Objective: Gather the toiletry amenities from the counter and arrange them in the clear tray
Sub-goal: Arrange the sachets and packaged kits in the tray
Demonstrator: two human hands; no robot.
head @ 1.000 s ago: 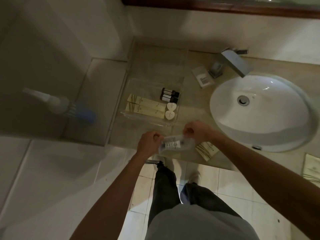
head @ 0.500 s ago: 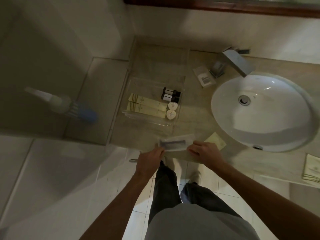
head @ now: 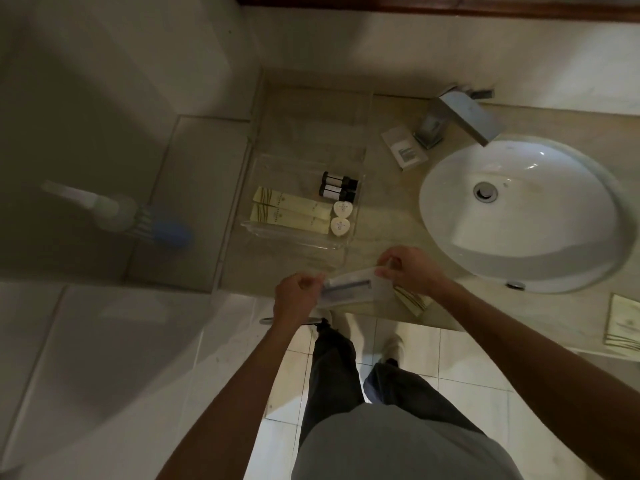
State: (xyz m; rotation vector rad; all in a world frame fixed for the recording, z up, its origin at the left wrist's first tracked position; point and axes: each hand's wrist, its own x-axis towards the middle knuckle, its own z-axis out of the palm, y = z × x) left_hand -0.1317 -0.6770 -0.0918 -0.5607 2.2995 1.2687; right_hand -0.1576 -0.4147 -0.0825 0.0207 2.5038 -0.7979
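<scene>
A clear tray (head: 263, 230) sits on the counter left of the sink. It holds two cream boxes (head: 289, 211), two dark small bottles (head: 337, 188) and two white heart-shaped soaps (head: 341, 218). Over the counter's front edge, my left hand (head: 298, 299) and my right hand (head: 408, 268) pinch the two ends of a clear plastic packet (head: 349, 287) with a dark strip inside. A cream box (head: 414, 301) lies on the counter under my right wrist, partly hidden. A small white box (head: 403, 147) lies beside the faucet.
The white sink basin (head: 519, 213) and metal faucet (head: 460, 116) fill the counter's right part. A stack of cream packets (head: 623, 323) lies at the far right edge. A blue-headed toilet brush (head: 138, 220) stands on the floor to the left.
Both hands lifted the packet slightly up and toward the tray, with the right hand rising higher. The cream box by the counter edge is now mostly covered by my right wrist.
</scene>
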